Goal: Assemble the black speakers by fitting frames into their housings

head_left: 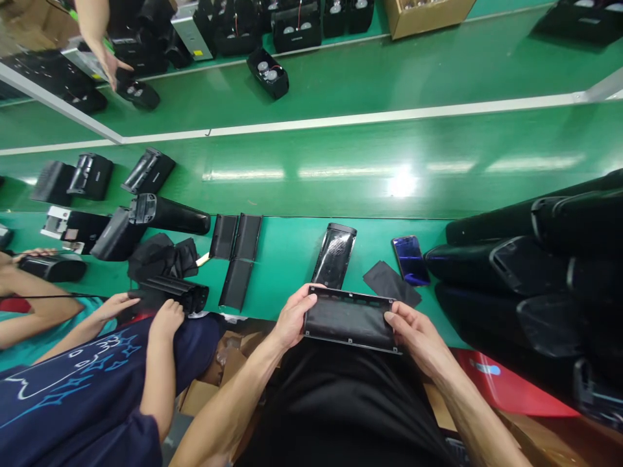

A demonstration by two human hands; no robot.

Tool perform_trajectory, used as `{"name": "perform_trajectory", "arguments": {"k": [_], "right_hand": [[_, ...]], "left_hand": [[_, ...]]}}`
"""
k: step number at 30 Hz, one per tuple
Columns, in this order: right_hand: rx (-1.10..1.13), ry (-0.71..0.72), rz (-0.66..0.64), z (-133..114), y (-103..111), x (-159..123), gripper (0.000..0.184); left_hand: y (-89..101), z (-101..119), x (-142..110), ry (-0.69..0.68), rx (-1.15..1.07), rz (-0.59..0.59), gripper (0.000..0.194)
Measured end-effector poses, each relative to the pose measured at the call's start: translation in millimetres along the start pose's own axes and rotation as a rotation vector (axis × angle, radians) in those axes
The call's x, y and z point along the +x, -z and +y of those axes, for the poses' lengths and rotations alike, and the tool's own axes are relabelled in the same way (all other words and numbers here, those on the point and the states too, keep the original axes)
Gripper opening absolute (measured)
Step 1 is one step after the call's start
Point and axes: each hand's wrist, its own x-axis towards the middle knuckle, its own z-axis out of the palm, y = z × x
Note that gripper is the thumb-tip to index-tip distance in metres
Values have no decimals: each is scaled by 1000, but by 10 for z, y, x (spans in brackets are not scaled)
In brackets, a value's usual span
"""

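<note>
Between my two hands I hold a black rectangular plastic panel (349,321), its framed side with small metal-looking spots along the rim facing up. My left hand (294,318) grips its left end, thumb on the top corner. The right end sits in my right hand (413,331), with the thumb over the rim. Just beyond the panel lies a black speaker-like housing (335,253) with a perforated glossy face. To its right are a dark cloth piece (392,283) and a phone (411,259) with a bluish screen.
Black housings (491,259) are piled at the right above a red stool (516,383). Black panels (237,282) lie left of centre. A co-worker's hands (168,318) handle a black housing at left. Across the green belt (341,162), another person's hand (114,68) touches a black part.
</note>
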Motion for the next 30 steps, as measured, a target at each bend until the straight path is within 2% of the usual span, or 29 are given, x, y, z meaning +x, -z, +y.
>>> {"name": "perform_trajectory", "arguments": {"k": [3, 8, 20, 30], "right_hand": [[16, -21, 4, -43, -23, -24, 53], [8, -11, 5, -40, -7, -36, 50], [-11, -38, -15, -30, -7, -74, 49], [-125, 43, 6, 13, 56, -119, 48]], "left_hand": [[12, 18, -12, -7, -27, -36, 42], [24, 67, -45, 19, -56, -124, 53], [58, 63, -37, 1, -60, -139, 48], [184, 45, -43, -36, 46, -228, 62]]}}
